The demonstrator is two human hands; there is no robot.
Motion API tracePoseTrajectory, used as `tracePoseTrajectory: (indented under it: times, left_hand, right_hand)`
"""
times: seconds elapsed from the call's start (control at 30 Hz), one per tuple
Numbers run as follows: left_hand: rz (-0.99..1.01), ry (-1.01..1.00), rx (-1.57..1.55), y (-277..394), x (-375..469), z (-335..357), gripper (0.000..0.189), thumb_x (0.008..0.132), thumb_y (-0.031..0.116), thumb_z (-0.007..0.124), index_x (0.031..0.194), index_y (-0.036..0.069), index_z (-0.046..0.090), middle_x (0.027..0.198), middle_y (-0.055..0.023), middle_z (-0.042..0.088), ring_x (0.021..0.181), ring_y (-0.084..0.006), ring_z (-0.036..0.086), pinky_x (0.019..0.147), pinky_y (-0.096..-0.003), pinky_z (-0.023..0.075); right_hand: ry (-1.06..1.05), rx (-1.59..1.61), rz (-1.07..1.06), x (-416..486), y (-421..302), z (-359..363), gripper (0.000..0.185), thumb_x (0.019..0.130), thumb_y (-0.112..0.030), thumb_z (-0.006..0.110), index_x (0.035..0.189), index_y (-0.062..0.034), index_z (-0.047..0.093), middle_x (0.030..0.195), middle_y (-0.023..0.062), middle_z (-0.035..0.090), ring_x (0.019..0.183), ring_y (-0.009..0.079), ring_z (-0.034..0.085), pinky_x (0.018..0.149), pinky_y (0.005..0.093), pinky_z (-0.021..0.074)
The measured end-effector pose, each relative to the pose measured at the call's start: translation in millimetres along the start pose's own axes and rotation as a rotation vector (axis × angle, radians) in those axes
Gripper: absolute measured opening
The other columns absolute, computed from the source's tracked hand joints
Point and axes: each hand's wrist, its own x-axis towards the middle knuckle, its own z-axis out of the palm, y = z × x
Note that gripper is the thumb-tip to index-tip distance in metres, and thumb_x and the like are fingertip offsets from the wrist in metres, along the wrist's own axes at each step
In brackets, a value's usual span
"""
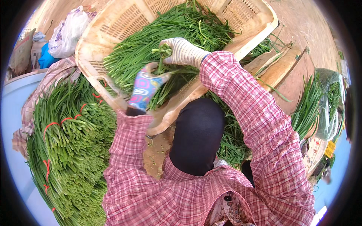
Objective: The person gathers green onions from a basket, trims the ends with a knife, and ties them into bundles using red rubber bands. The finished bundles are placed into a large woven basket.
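Observation:
My right hand (pixel 181 52), in a striped white knit glove, is closed around a small bunch of garlic chives (pixel 165 51). Stem ends poke out past its fingers towards the left. Just below is my left hand (pixel 147 86), in a colourful patterned glove, its thumb and fingers spread on either side of a few stems under the bunch. Whether it grips them is unclear. Both hands are over a slotted plastic crate (pixel 121 21), once pale and now stained, where loose garlic chives (pixel 158 31) lie heaped.
Bundled garlic chives (pixel 73 152) with red ties are stacked at left, beside a plaid cloth (pixel 31 113). A white plastic bag (pixel 66 34) lies beyond them. On the right are loose chives (pixel 306 107) and a clear plastic bag (pixel 329 113) of greens. Trimmings (pixel 232 141) lie below my right arm.

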Motion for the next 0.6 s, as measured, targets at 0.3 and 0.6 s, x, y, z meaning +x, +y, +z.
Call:
tracePoseTrajectory:
  times: [0.3, 0.6]
  left_hand:
    - [0.181, -0.194, 0.859, -26.0, -2.5, 22.6, 0.021, 0.078, 0.021, 0.068, 0.088, 0.002, 0.066, 0.086, -0.0190, 0.067, 0.084, -0.0361, 0.065, 0.074, -0.0420, 0.0537]
    - [0.132, -0.661, 0.767, -42.1, -2.2, 32.4, 0.032, 0.079, 0.023, 0.060, 0.107, 0.012, 0.071, 0.104, -0.0186, 0.067, 0.095, -0.0359, 0.064, 0.085, -0.0411, 0.0511]
  right_hand:
    - [0.199, 0.132, -0.050, -8.5, -3.4, -7.4, 0.030, 0.073, -0.015, 0.075, 0.097, -0.0043, 0.061, 0.076, 0.0035, 0.061, 0.072, 0.0108, 0.055, 0.068, 0.0293, 0.0494]
    - [0.436, 0.211, -0.234, -49.6, -69.6, -78.3, 0.018, 0.078, -0.012, 0.070, 0.093, -0.0054, 0.064, 0.080, 0.0019, 0.066, 0.075, 0.0097, 0.060, 0.070, 0.0272, 0.0519]
